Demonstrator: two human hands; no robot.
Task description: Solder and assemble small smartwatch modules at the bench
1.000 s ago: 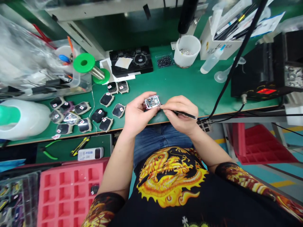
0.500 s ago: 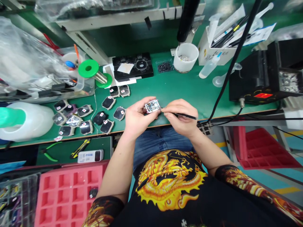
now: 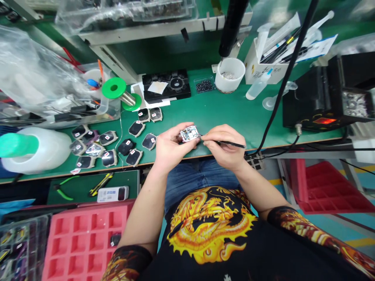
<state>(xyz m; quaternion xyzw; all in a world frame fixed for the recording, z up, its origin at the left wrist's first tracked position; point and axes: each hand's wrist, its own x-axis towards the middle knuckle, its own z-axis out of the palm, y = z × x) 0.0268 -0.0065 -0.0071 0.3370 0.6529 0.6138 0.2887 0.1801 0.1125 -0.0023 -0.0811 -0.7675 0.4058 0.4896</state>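
Observation:
Between the thumb and fingers of my left hand [image 3: 171,146] is an opened smartwatch [image 3: 190,134], its circuit board facing up. My right hand [image 3: 225,146] is closed on a pair of dark tweezers [image 3: 230,144], held like a pen. The tips reach the right edge of the watch; whether they grip anything there is too small to tell. Both hands are over the front edge of the green bench [image 3: 211,113]. Left of my left hand lies a watch case [image 3: 149,141] with a small label, among several similar watches [image 3: 107,137].
A solder spool [image 3: 129,97], a black fixture [image 3: 175,84] and a white cup [image 3: 230,74] stand at the back. A soldering station [image 3: 319,105] is on the right, its black cable [image 3: 281,93] hanging across. A white bottle [image 3: 49,150] and a red foam tray [image 3: 88,242] are at left.
The view has shifted slightly, moving the bench things a little in the picture. My hands keep the same hold on the smartwatch and tweezers.

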